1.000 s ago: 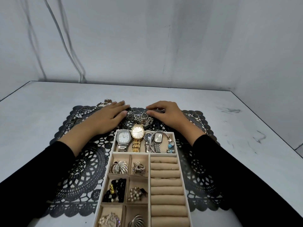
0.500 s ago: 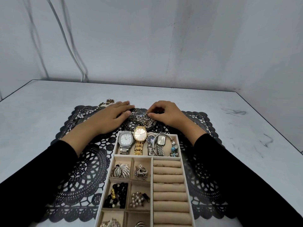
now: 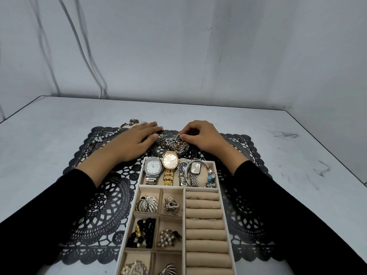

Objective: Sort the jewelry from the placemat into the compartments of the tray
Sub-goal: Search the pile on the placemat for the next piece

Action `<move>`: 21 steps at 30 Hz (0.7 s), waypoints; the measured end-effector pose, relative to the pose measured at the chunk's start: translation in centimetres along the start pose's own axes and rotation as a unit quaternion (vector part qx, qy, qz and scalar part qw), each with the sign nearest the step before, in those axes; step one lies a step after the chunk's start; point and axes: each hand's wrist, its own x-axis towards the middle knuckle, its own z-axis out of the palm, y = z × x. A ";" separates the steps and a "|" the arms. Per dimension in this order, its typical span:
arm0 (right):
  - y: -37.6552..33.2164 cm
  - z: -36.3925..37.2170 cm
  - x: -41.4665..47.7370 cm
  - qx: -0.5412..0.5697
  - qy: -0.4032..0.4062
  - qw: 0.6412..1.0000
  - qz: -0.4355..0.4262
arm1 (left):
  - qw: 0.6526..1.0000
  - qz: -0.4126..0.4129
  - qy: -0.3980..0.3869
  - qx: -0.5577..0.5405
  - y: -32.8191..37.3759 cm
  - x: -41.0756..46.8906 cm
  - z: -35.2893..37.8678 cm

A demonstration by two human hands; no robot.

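One jewelry tangle (image 3: 171,143): L hand (image 3: 131,141) flat beside, R hand (image 3: 200,135) pinching it

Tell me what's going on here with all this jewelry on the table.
A person is sorting jewelry into a beige tray. The right hand pinches at a tangled pile of chains on the black lace placemat, just beyond the tray. The left hand lies flat against the pile's left side. The tray's far compartment holds watches, and several small compartments hold brooches and beads. A beaded chain and rings lie at the placemat's far left.
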 end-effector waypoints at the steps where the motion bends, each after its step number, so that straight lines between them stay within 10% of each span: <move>1: 0.1 0.0 0.0 0.005 0.005 1.000 0.003 | 1.000 0.000 0.000 -0.001 0.1 0.0 0.0; 21: 1.3 0.0 0.2 0.086 0.090 0.992 0.004 | 0.993 0.061 0.079 -0.068 3.4 1.0 -1.1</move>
